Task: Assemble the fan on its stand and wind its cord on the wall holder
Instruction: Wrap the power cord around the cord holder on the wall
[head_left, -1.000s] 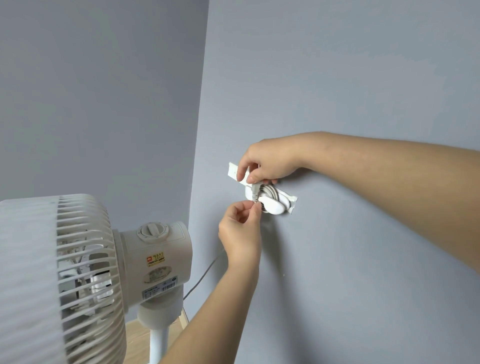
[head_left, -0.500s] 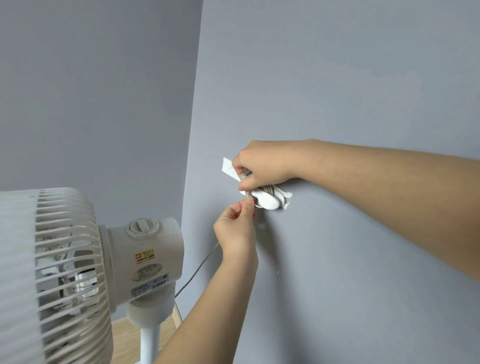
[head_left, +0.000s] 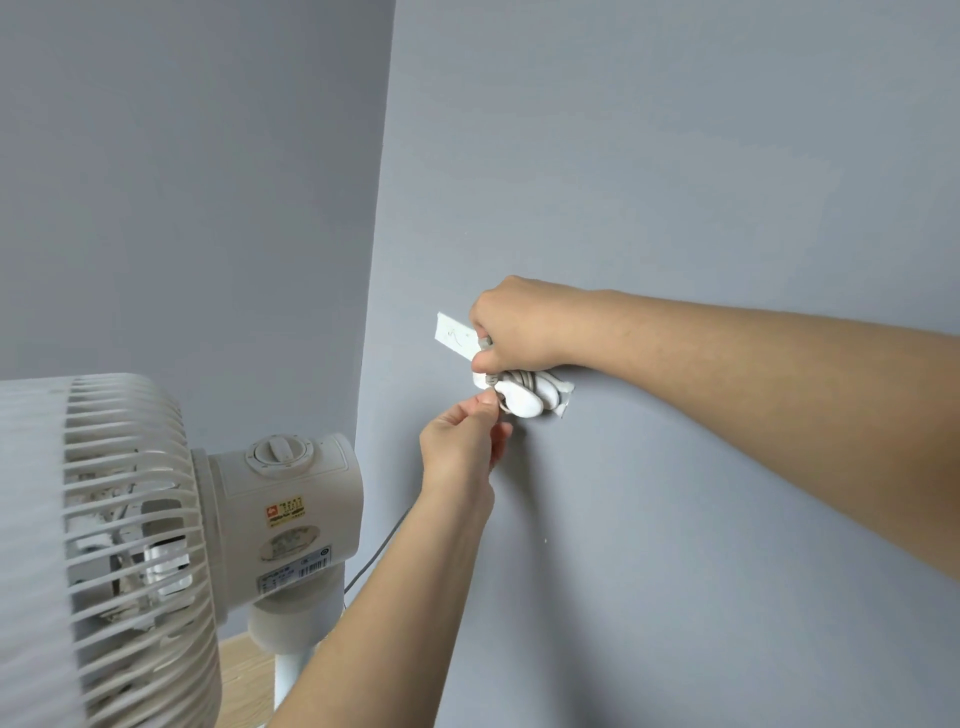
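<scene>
Since a second ago the right hand (head_left: 519, 327) has been closed round the cord (head_left: 519, 378) at the wall holder (head_left: 524, 405), with the cord pinched by the left hand (head_left: 460, 447) just below; winding is judged nearly done.

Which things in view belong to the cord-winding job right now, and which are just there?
In the job:
- fan on its stand pole
- grey cord, coiled on the white wall holder
- right hand, gripping the cord above the holder
- left hand, pinching the cord at the holder's lower edge

Just there:
- white strip stuck on the grey wall
- wood floor
</scene>
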